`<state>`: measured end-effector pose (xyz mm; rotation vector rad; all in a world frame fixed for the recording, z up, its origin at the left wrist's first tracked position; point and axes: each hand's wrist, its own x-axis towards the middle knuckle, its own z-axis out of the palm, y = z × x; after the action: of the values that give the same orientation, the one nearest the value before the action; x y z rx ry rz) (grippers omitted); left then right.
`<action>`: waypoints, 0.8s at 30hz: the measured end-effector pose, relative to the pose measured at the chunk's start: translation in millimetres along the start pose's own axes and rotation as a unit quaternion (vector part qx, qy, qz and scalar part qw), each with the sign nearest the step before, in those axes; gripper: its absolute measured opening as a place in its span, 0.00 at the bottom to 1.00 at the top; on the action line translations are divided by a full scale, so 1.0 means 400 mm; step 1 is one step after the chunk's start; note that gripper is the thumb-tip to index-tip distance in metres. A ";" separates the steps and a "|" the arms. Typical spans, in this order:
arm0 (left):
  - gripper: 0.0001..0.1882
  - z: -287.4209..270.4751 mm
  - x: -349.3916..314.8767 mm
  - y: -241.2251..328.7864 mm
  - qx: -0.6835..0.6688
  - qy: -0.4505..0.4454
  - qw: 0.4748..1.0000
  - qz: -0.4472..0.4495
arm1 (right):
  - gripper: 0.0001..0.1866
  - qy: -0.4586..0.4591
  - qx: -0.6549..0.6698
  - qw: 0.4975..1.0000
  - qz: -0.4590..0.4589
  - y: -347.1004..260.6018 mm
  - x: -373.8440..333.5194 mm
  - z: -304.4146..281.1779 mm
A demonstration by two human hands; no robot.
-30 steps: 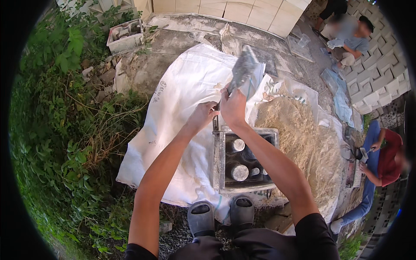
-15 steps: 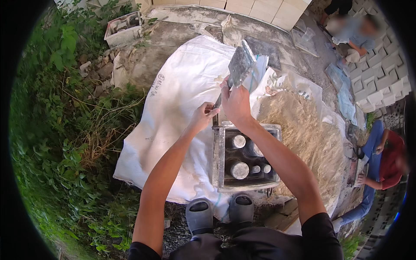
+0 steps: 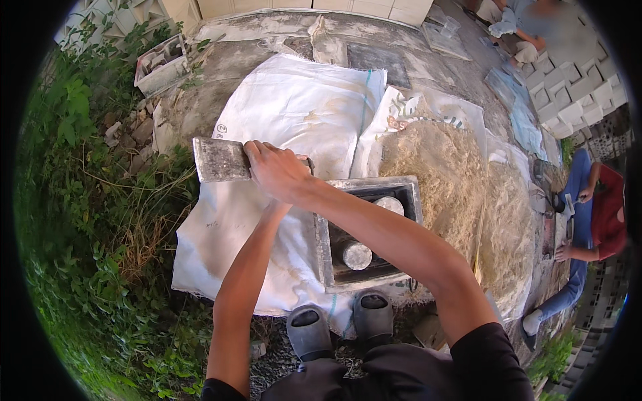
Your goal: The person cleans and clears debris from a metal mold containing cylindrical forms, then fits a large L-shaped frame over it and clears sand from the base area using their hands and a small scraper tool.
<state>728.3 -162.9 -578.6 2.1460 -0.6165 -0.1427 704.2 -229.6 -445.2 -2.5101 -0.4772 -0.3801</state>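
Note:
A flat, rectangular grey plate [image 3: 221, 160], stained and worn, is in my right hand [image 3: 275, 172], its broad end pointing left. My right fingers wrap over its inner end, and a dark end piece shows just beyond the knuckles. My left hand [image 3: 278, 207] is beneath the right one, its fingers hidden. Just right of my hands, a rectangular grey mould box [image 3: 322, 257] stands on the white woven sack [image 3: 294, 107]. Round pale posts [image 3: 357, 255] rise inside it; my right forearm crosses above and hides part of it.
A heap of sandy powder [image 3: 435, 174] lies on sacking to the right. Green plants [image 3: 93, 267] fill the left side. A crate [image 3: 160, 70] stands far left. At the right, a person in a red shirt [image 3: 607, 210] works; another person [image 3: 528, 33] sits farther back.
The plate has swung from upright ahead of me to pointing left, over the sack. Both hands moved left, the right now covering the left. My view shifted slightly.

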 end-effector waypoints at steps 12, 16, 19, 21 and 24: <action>0.13 0.036 0.016 0.016 -0.102 0.010 0.993 -0.053 | 0.24 0.093 0.156 0.962 0.202 0.083 -0.002 -0.122; 0.15 0.040 0.020 0.006 -0.229 -0.069 0.947 -0.213 | 0.24 0.089 0.105 0.971 0.196 0.051 -0.016 -0.125; 0.15 0.053 0.007 0.002 -0.340 -0.049 0.898 -0.275 | 0.20 0.120 0.104 0.968 0.195 0.021 0.000 -0.133; 0.14 0.053 0.007 -0.016 -0.401 -0.097 0.855 -0.313 | 0.18 0.134 0.130 0.959 0.211 0.009 0.010 -0.126; 0.13 0.042 0.004 -0.006 -0.457 -0.145 0.801 -0.358 | 0.17 0.171 0.142 0.955 0.195 0.024 0.002 -0.150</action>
<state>725.3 -174.7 -590.5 1.2793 0.1646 -0.9858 699.0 -270.6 -400.9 -2.1308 0.0976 -0.5336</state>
